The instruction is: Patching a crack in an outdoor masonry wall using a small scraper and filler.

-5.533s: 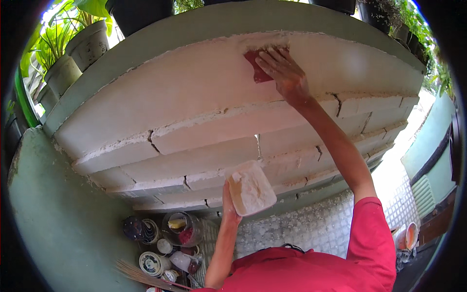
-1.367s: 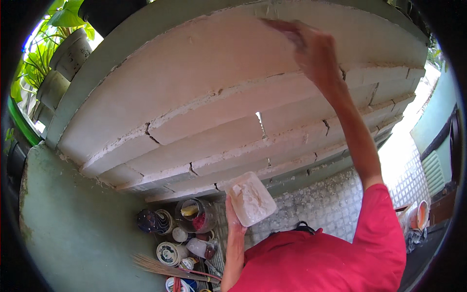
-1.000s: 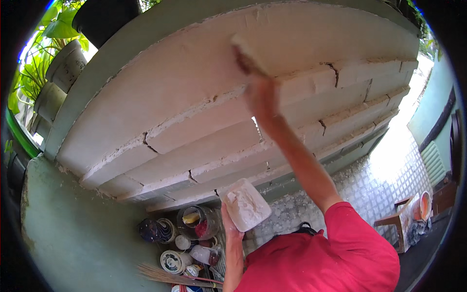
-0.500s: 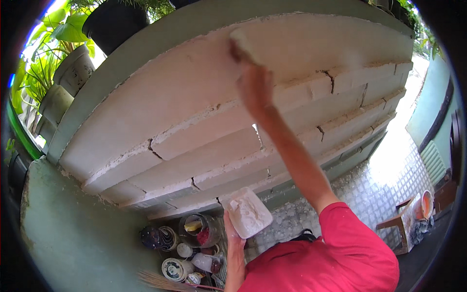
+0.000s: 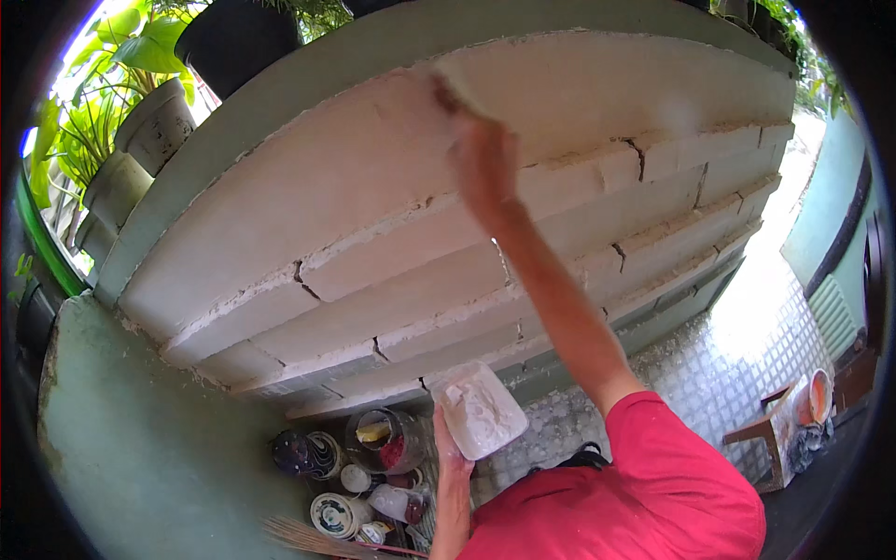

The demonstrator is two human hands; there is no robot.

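Observation:
My right hand, blurred by motion, grips a dark red spreader against the top band of the pale pinkish wall, just below its grey-green upper edge. My left hand holds a square white tub of white paste low in the view, near my red-sleeved body. Below the top band, the wall has stepped courses of block with rough white seams and several dark cracks.
Potted plants stand along the top edge. Several buckets, pots and a broom crowd the lower left beside a green side wall. At right, a wooden stool with an orange container stands on the tiled floor.
My right hand has moved down and left from 1.4 seconds ago, and slightly up and left in the last second. The tub stays in my left hand, now slightly lower in view.

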